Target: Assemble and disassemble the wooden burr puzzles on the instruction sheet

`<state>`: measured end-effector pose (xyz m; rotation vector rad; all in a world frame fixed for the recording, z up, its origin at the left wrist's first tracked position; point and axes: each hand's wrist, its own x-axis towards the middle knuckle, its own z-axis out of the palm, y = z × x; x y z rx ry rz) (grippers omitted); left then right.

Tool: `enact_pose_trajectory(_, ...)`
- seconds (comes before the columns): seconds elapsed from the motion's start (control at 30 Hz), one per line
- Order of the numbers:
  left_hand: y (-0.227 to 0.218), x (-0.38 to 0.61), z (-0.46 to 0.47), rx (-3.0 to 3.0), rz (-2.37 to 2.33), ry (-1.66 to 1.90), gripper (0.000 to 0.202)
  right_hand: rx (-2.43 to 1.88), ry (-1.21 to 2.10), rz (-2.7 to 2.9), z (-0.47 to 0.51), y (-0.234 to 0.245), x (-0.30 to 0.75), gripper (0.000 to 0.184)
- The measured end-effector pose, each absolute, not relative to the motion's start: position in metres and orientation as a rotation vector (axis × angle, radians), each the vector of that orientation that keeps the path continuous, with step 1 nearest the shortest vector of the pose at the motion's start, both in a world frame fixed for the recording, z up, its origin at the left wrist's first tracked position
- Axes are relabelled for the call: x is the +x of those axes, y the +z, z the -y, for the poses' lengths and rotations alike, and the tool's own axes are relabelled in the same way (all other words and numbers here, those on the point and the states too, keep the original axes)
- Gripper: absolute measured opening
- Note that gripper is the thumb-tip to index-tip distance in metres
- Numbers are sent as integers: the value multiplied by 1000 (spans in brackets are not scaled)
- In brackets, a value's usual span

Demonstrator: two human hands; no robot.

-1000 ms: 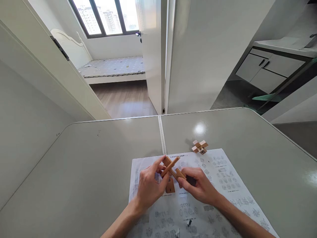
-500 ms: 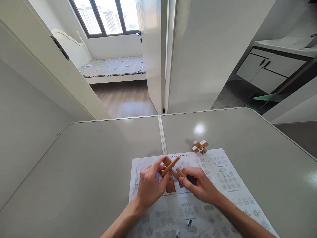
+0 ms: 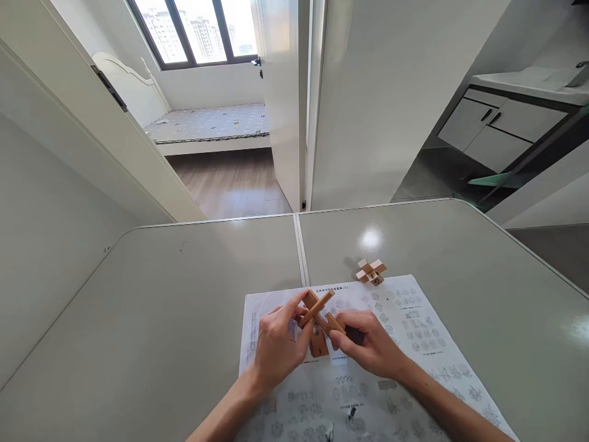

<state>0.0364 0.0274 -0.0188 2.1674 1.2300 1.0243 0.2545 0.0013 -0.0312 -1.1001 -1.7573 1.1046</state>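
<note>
Brown wooden puzzle pieces (image 3: 317,307) are crossed in an X between my two hands, just above a printed sheet. My left hand (image 3: 281,337) pinches the left side of the crossed pieces with thumb and fingers. On the right, my right hand (image 3: 368,341) grips the lower right end of the notched piece, thumb in front. Below the crossing, a flat wooden piece with a dark mark (image 3: 318,347) shows between the hands; whether it is joined to the others I cannot tell. Fingers hide parts of the pieces.
An assembled wooden cross-shaped puzzle (image 3: 372,272) stands at the sheet's top edge. The printed instruction sheet (image 3: 405,380) lies on the grey table (image 3: 184,294), which has a central seam. Beyond are a white door (image 3: 283,110), a bed (image 3: 211,123) and a sink cabinet (image 3: 501,123).
The flat marked piece below the crossing has shifted very slightly to the right. Both hands keep their grip in nearly the same place.
</note>
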Motion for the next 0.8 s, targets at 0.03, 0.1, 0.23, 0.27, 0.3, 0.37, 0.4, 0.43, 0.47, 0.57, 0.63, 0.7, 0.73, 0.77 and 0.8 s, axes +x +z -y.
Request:
enact_pose_trajectory(0.03, -18, 36, -28, 2172, -1217, 1026, 46, -1092, 1110, 1755, -1, -31, 255, 42)
enact_pose_trajectory(0.1, -18, 35, -30, 2176, -1180, 1030, 47, -1073, 1117, 1753, 0, -30, 255, 43)
enact_pose_trajectory(0.23, -16, 32, -33, 2115, -1141, 1020, 47, -1025, 1226, 1644, 1, -31, 257, 45)
enact_pose_trajectory(0.27, -15, 31, -34, 2099, -1132, 1005, 47, -1030, 1250, 1586, 1, -32, 257, 44)
enact_pose_trajectory(0.3, -15, 30, -34, 2089, -1118, 987, 47, -1046, 1261, 1527, 1, -33, 258, 43)
enact_pose_trajectory(0.37, -14, 30, -33, 2083, -1072, 945, 46, -1104, 1235, 1439, 1, -34, 258, 36)
enact_pose_trajectory(0.4, -13, 30, -32, 2080, -1048, 926, 47, -1132, 1209, 1423, 1, -35, 257, 33)
enact_pose_trajectory(0.43, -13, 30, -32, 2075, -1029, 911, 48, -1150, 1181, 1430, 1, -35, 257, 32)
enact_pose_trajectory(0.47, -12, 30, -31, 2068, -1015, 898, 49, -1158, 1153, 1455, 1, -36, 257, 34)
enact_pose_trajectory(0.57, -12, 31, -30, 2052, -1005, 874, 50, -1145, 1083, 1564, 0, -34, 256, 40)
enact_pose_trajectory(0.63, -12, 31, -31, 2044, -1010, 851, 49, -1126, 1049, 1616, 0, -32, 257, 38)
enact_pose_trajectory(0.7, -12, 31, -31, 2048, -1015, 828, 43, -1103, 1023, 1643, -1, -30, 257, 34)
enact_pose_trajectory(0.73, -13, 31, -31, 2055, -1018, 816, 39, -1094, 1013, 1650, -2, -29, 257, 31)
enact_pose_trajectory(0.77, -13, 31, -31, 2063, -1020, 808, 36, -1088, 1004, 1652, -2, -28, 258, 29)
enact_pose_trajectory(0.8, -12, 31, -31, 2068, -1024, 806, 34, -1084, 998, 1653, -2, -28, 258, 28)
